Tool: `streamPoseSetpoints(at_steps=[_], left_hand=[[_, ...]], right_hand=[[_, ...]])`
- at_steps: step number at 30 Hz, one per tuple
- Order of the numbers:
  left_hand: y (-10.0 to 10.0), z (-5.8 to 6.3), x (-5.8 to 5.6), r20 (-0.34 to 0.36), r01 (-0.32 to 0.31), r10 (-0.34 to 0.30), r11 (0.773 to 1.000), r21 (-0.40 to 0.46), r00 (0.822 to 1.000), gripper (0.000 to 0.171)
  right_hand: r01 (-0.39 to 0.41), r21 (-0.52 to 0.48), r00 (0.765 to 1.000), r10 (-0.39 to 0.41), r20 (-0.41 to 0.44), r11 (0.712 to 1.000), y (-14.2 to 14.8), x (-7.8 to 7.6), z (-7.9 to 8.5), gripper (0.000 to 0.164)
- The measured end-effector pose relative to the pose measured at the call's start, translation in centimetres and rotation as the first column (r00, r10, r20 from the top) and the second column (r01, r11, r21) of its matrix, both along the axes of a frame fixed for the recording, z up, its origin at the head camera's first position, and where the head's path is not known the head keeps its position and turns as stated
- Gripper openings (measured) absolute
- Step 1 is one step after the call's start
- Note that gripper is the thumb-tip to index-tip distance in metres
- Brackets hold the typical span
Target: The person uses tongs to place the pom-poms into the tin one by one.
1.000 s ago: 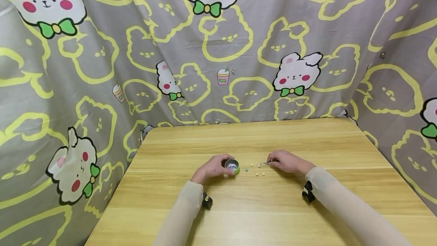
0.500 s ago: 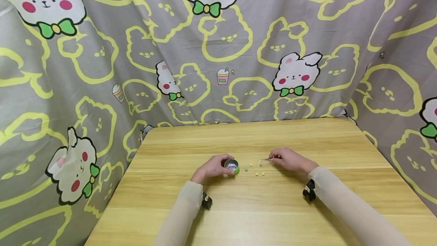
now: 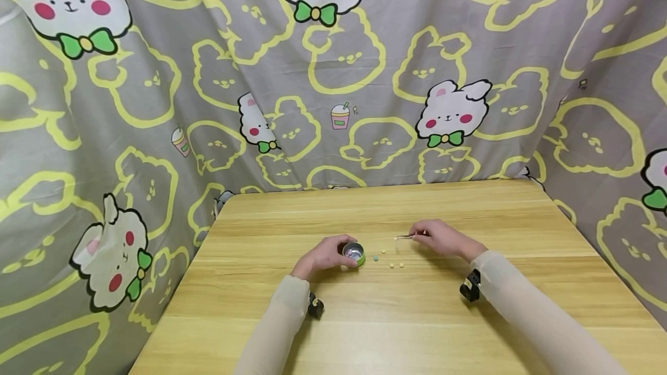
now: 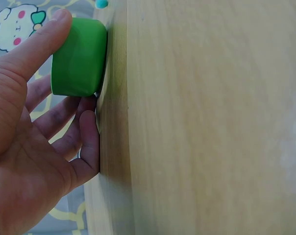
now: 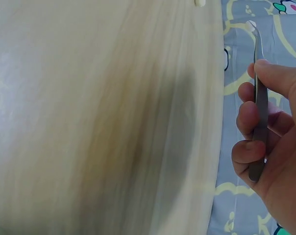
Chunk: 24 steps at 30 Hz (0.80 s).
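Observation:
My left hand (image 3: 326,252) grips a small round green tin (image 3: 361,260) that stands on the table with its silvery inside facing up. In the left wrist view the thumb lies on the near side of the green tin (image 4: 79,58), with fingers around the far side. My right hand (image 3: 443,238) pinches metal tweezers (image 5: 260,107) with bent tips, held above the table. A small pale pellet (image 5: 251,25) is caught at the tips. Between the hands lie a teal pellet (image 3: 376,258) and a few pale yellow pellets (image 3: 392,265). The tin's contents are too small to tell.
The wooden table (image 3: 354,323) has its far edge against a grey patterned curtain (image 3: 312,85), which also hangs at both sides. A black wrist camera (image 3: 315,307) sits on the left wrist and another black camera (image 3: 471,286) on the right.
The right hand has raised the tweezers off the table, lifting one pale yellow pellet from among the others. My left hand and the tin have stayed put.

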<state>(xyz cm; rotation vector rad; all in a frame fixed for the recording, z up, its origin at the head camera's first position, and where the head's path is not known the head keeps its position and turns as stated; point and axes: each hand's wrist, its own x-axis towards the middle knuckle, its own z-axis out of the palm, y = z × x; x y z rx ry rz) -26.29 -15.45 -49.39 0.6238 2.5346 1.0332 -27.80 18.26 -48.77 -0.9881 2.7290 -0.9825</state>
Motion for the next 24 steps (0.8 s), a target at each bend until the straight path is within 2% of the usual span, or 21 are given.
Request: streamPoseSetpoints(at_steps=[8,15,24], left_hand=[[0.0,0.0,0.0,0.001,-0.002,0.002,1.000,-0.004,1.000,0.054],[0.0,0.1,0.0,0.003,-0.002,0.002,1.000,0.000,1.000,0.054],[-0.1,0.0,0.0,0.008,0.002,-0.002,1.000,0.009,1.000,0.054]], right_hand=[[-0.027,-0.007,0.998,0.027,-0.060,1.000,-0.7,-0.2,0.8,0.011],[-0.033,0.023,0.998,0.035,-0.060,0.999,-1.6,-0.4,1.7,0.012],[-0.075,0.034,0.996,0.076,-0.045,0.997,-3.2,-0.3,2.1,0.011]])
